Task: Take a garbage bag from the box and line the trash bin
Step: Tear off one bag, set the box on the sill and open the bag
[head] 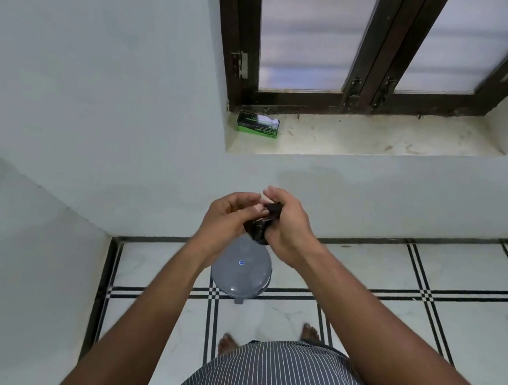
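Note:
A folded black garbage bag (259, 228) is held between both hands at chest height, above the bin. My left hand (228, 218) pinches its upper edge with the fingertips. My right hand (287, 222) wraps around the bag's right side. Directly below stands the grey round trash bin (240, 268) on the floor, its lid closed, a pedal at its near side. The green and black garbage bag box (258, 123) lies on the window sill's left end, its right end open.
The window sill (369, 140) runs along the white wall under a dark-framed window (380, 46). A white wall corner juts out at the left. The tiled floor (396, 289) stretches to the right. My bare feet stand just behind the bin.

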A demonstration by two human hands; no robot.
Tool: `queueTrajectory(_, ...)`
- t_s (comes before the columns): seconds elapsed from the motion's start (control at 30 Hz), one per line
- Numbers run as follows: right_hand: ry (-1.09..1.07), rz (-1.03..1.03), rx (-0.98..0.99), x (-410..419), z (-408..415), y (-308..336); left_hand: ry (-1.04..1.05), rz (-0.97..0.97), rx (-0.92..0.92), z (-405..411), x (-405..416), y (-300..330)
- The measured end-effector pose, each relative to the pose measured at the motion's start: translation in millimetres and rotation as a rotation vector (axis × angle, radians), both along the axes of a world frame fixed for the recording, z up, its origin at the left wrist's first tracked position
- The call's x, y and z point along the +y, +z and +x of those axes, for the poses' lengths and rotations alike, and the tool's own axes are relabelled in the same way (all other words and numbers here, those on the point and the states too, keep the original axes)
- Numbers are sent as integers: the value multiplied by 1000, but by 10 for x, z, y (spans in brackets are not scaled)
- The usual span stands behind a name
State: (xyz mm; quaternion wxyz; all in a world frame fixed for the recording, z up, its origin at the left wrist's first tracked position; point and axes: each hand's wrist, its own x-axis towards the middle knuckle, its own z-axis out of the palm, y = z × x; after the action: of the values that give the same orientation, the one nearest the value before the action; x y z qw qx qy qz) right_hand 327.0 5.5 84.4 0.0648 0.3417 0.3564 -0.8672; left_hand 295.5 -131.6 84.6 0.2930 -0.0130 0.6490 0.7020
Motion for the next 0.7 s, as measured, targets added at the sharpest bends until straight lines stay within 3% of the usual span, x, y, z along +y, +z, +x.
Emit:
queueTrajectory(0.2, -75, -5, -12, 374, -5, -26, 117, 116, -48, 7, 211, 93)
queueTrajectory(0.4, 42, 323, -3, 646, -131, -79, -141, -240, 224, 49, 383, 221)
queueTrajectory(0.63, 60, 487, 47, 870, -126, 43, -140, -295, 266, -16, 546, 234)
queueTrajectory(0.7, 60, 444, 56, 889, -113, 95, -120, -252, 236, -18, 597, 247)
